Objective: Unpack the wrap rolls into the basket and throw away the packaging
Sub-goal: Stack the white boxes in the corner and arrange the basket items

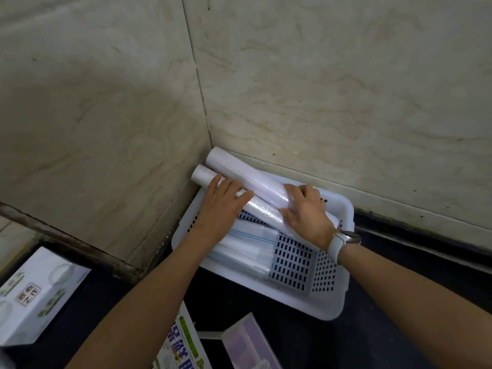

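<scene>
A white perforated basket (327, 299) stands on the dark counter in the wall corner. Two white wrap rolls lie slanted across its far side, their upper ends sticking out past the rim toward the corner. My right hand (306, 211) grips the lower part of the upper roll (239, 169). My left hand (221, 206) lies flat on the lower roll (202, 177), fingers spread. Flat clear-and-blue packets (247, 249) rest in the basket's near left part.
A printed packaging box (183, 347) and a pale purple box (247, 342) lie on the counter near me. A white tissue box (32, 296) sits at the left. Marble walls close off the corner behind the basket.
</scene>
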`<state>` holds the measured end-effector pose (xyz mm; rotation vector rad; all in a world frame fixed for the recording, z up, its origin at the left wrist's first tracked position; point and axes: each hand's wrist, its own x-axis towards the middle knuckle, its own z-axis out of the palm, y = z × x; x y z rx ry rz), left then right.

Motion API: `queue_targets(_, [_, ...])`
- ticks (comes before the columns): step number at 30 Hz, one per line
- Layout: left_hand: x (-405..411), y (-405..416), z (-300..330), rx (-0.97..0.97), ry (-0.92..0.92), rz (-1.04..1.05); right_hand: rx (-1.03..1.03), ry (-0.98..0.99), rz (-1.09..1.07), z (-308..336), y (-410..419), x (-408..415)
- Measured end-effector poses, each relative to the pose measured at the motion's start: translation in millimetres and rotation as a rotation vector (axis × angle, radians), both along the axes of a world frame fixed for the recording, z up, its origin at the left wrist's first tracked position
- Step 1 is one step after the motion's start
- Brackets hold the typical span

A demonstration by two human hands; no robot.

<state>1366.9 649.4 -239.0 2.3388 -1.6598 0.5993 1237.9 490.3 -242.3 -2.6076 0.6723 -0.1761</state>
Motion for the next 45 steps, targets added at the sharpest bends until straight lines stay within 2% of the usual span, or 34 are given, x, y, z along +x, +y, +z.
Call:
queue_targets(7, [3.1, -0.7, -2.8, 0.013, 0.13, 0.021, -0.094, -0.086, 0.097, 2.1, 2.9, 1.5])
queue_targets(12, [0.7, -0.1, -5.1, -0.01, 0.209, 0.057, -0.102, -0.076, 0.162, -5.6, 4.5, -7.4])
queue_targets(14, [-4.6, -1.7, -3.9, 0.043, 0.189, 0.103, -0.098, -0.039, 0.182, -6.4, 3.3, -12.5])
queue_targets(18, [-21.2, 0.5, 6.4, 0.229, 0.315, 0.264, -0.013, 0.118, 0.169, -1.4, 8.7, -24.5])
queue_targets(20, [-35.0, 9.7, 14.9, 0.18, 0.413, 0.341, 0.06, 0.072, 0.122, 6.1, 21.9, -33.6])
queue_targets(22, [-54.4, 27.7, 26.9, 0.078, 0.507, 0.405, 0.122, -0.053, 0.091, 17.4, 44.7, -44.7])
queue_targets(27, [-107.8, 95.8, 47.0, -0.162, 0.652, 0.511, 0.336, -0.23, 0.09, 39.7, 124.6, -74.5])
queue_targets(31, [-145.2, 166.0, 52.4, -0.286, 0.672, 0.64, 0.455, -0.285, 0.164, 45.7, 192.5, -97.8])
queue_targets(36, [-179.1, 262.9, 38.2, -0.309, 0.721, 0.884, 0.548, -0.259, 0.312, 39.8, 267.2, -104.1])
queue_targets(40, [-187.8, 336.0, 23.6, -0.272, 0.748, 1.101, 0.479, -0.142, 0.519, 27.0, 323.2, -82.9])
queue_targets(42, [-181.7, 365.8, 17.2, -0.234, 0.746, 1.181, 0.349, -0.018, 0.676, 14.1, 350.9, -64.4])
queue_targets(45, [-160.2, 402.8, 8.6, -0.188, 0.76, 1.238, 0.08, 0.272, 0.815, -9.2, 386.2, -32.2])
